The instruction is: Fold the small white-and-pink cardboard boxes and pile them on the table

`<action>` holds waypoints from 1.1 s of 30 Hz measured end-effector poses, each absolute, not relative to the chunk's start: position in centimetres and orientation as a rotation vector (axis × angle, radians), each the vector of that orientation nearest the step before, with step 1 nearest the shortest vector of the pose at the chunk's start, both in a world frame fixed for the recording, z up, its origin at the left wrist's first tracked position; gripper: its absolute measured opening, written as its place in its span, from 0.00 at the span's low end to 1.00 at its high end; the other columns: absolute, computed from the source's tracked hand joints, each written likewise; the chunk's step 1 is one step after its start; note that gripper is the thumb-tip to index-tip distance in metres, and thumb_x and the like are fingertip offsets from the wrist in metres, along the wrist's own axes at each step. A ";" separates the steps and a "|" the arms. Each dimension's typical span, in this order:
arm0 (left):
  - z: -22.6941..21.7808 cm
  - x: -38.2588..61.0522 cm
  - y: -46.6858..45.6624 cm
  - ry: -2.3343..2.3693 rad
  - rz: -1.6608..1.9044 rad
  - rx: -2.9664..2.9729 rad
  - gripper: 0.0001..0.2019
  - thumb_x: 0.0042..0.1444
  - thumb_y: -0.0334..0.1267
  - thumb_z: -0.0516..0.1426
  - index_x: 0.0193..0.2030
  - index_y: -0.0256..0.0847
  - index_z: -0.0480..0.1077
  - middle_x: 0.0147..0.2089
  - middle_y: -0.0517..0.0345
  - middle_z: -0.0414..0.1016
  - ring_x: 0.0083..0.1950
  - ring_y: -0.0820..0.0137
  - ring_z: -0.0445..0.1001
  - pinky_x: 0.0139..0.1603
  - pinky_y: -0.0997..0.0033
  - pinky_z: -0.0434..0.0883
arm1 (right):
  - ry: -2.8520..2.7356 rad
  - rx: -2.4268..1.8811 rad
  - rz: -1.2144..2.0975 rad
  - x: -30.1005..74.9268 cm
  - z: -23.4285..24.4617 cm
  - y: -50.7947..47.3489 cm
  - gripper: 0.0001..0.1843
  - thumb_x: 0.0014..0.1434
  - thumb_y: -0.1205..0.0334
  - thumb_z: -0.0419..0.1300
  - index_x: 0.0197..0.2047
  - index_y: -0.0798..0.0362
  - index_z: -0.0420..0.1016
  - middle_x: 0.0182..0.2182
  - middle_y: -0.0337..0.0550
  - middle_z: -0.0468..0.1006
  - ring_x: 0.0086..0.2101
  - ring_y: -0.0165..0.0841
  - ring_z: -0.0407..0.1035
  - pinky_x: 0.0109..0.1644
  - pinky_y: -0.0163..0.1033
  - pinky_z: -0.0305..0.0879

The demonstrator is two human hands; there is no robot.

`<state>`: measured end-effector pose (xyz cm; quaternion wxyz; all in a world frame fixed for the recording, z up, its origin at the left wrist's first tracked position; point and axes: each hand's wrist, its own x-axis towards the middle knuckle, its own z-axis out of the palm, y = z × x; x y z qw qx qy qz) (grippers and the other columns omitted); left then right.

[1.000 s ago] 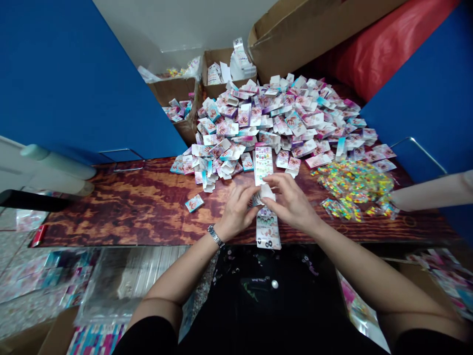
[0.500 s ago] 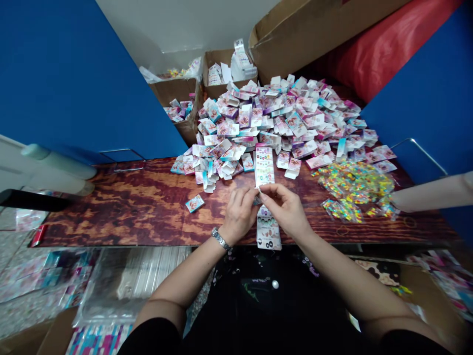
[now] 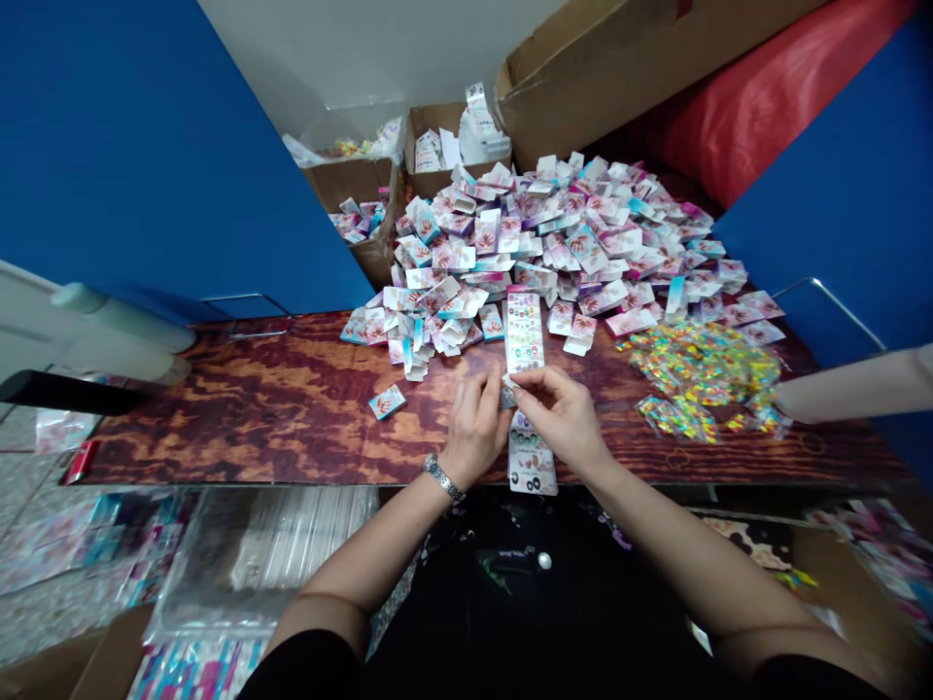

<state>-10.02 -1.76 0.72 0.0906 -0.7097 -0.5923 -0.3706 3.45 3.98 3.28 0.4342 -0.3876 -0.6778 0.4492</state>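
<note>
A small printed carton [image 3: 508, 393] is held between my two hands, mostly covered by fingers. My left hand [image 3: 475, 424], with a metal watch on its wrist, is closed around the carton's left side. From the right, my right hand [image 3: 565, 416] pinches at the carton's upper end, by a white flap. Beneath the hands lie printed leaflets: one stack [image 3: 523, 335] reaches toward the pile, another [image 3: 532, 465] lies at the table's front edge. A single small carton [image 3: 386, 402] rests on the table left of my hands.
A large heap of small cartons [image 3: 554, 238], many with open flaps, covers the back of the wood-patterned table [image 3: 277, 408]. Clear bags of colourful pieces [image 3: 700, 374] lie at right. Behind stand cardboard boxes [image 3: 364, 175]. Blue panels [image 3: 146, 165] flank both sides; bottles [image 3: 123, 321] stand left.
The view has shifted slightly. More of the carton's printed face shows between my hands, and my right fingers have moved a little at its upper end. The table items stay put.
</note>
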 end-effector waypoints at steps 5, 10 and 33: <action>0.9 -9.9 -1.5 -1.720 -1.032 -2.033 0.34 0.61 0.29 0.50 0.72 0.33 0.42 0.52 0.38 0.66 0.54 0.57 0.67 0.53 0.56 0.70 | -1.776 -0.878 0.944 3.3 3.8 3.4 0.08 0.60 0.66 0.58 0.41 0.51 0.78 0.37 0.42 0.76 0.38 0.33 0.72 0.42 0.39 0.71; 0.9 -10.0 -1.4 -1.729 -0.939 -2.009 0.33 0.63 0.31 0.50 0.73 0.31 0.41 0.54 0.36 0.65 0.57 0.55 0.66 0.54 0.54 0.69 | -1.729 -0.873 0.812 3.3 3.1 2.3 0.13 0.65 0.64 0.55 0.50 0.49 0.75 0.44 0.44 0.78 0.44 0.35 0.73 0.50 0.43 0.72; 0.7 -23.0 -5.8 -2.241 -0.235 -1.728 0.32 0.59 0.48 0.57 0.65 0.30 0.60 0.59 0.28 0.64 0.60 0.42 0.62 0.54 0.40 0.65 | -2.827 -0.708 0.411 8.2 -3.2 14.5 0.40 0.59 0.47 0.61 0.69 0.56 0.56 0.67 0.55 0.54 0.66 0.52 0.47 0.66 0.59 0.52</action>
